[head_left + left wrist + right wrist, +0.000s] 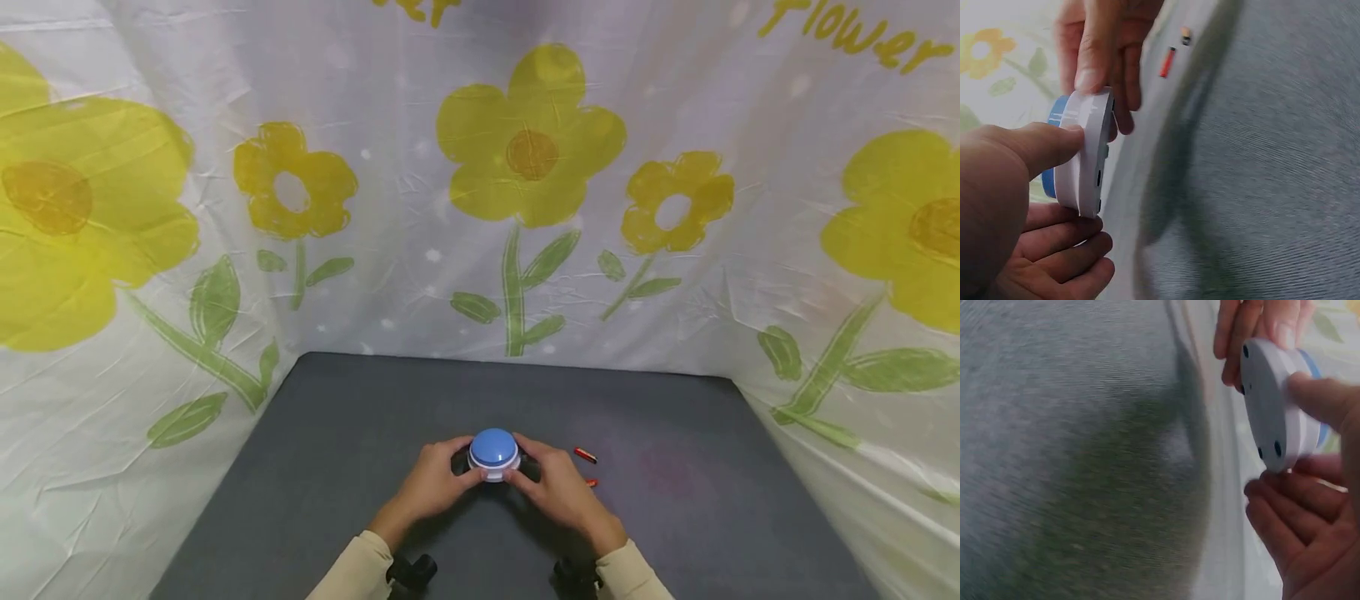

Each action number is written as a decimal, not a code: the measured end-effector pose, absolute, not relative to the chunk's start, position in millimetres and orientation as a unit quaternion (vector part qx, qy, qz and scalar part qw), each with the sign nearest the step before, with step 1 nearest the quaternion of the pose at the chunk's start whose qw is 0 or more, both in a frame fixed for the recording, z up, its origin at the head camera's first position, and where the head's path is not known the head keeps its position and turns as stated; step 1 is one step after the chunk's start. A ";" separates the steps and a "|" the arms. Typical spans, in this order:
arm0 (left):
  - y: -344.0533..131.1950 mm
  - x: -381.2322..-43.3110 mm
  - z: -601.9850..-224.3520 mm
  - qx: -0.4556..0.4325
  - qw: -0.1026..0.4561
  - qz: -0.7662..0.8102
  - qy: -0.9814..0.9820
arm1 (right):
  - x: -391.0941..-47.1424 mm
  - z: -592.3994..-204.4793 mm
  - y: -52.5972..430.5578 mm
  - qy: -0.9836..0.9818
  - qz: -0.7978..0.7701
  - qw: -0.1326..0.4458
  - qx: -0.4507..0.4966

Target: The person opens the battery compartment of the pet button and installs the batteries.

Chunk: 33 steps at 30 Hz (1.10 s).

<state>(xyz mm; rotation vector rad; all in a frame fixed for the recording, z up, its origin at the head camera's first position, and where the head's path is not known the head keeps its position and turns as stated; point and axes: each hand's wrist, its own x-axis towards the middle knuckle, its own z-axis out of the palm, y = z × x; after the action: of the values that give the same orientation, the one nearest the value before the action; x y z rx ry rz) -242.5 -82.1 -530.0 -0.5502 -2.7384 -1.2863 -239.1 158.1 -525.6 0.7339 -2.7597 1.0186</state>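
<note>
Between both hands is a round push button point(493, 448) with a blue dome and a white base, held dome up above the dark table. My left hand point(435, 479) grips its left side, thumb on the near rim and fingers round the edge. On the opposite side my right hand point(557, 483) grips it the same way. The white base point(1088, 150) shows edge-on in the left wrist view. Its flat underside point(1263, 403), with small dark feet near the rim, faces the table in the right wrist view.
Two red batteries lie on the dark table point(360, 417) beside my right hand: one battery point(585, 455) in plain sight, the other battery point(592, 482) partly covered by the hand. White curtains point(405, 250) with yellow flowers enclose the table at the back and sides.
</note>
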 end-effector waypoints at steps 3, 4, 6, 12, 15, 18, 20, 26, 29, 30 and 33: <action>-86.2 -241.3 -524.9 -0.169 0.029 -0.464 -0.869 | -238.5 -519.6 158.5 -0.900 0.346 0.066 0.255; -86.5 -240.9 -522.9 -0.166 0.029 -0.479 -0.861 | -238.6 -517.4 159.0 -0.898 0.350 0.072 0.258; -86.2 -240.0 -519.5 -0.161 0.033 -0.512 -0.843 | -239.6 -514.4 159.4 -0.891 0.361 0.089 0.260; -76.1 -234.9 -518.7 -0.114 0.119 -0.593 -0.788 | -240.1 -506.4 156.5 -0.885 0.375 0.135 0.243; -70.0 -231.7 -516.4 -0.082 0.174 -0.627 -0.755 | -239.2 -501.5 153.9 -0.880 0.380 0.149 0.241; -64.7 -227.7 -506.6 -0.058 0.210 -0.662 -0.717 | -238.7 -497.7 151.4 -0.872 0.390 0.169 0.243; -62.4 -225.3 -498.4 -0.047 0.229 -0.680 -0.695 | -238.9 -496.6 149.2 -0.870 0.387 0.186 0.243; -61.1 -229.1 -496.3 -0.011 0.267 -0.676 -0.687 | -241.0 -494.7 142.7 -0.866 0.375 0.225 0.242; -63.9 -233.0 -503.9 -0.018 0.290 -0.646 -0.706 | -241.3 -492.9 140.3 -0.866 0.372 0.235 0.237; -64.9 -233.4 -505.3 -0.026 0.297 -0.634 -0.714 | -241.2 -492.3 139.7 -0.867 0.370 0.237 0.234; -68.3 -233.7 -507.1 -0.060 0.306 -0.610 -0.729 | -241.2 -489.8 138.5 -0.868 0.369 0.240 0.229</action>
<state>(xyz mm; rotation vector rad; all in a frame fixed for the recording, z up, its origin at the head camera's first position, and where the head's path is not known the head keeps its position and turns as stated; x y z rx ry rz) -233.7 -68.3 -507.1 -0.1583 -1.9291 -1.6140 -241.2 138.5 -489.8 0.6267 -2.3765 1.0107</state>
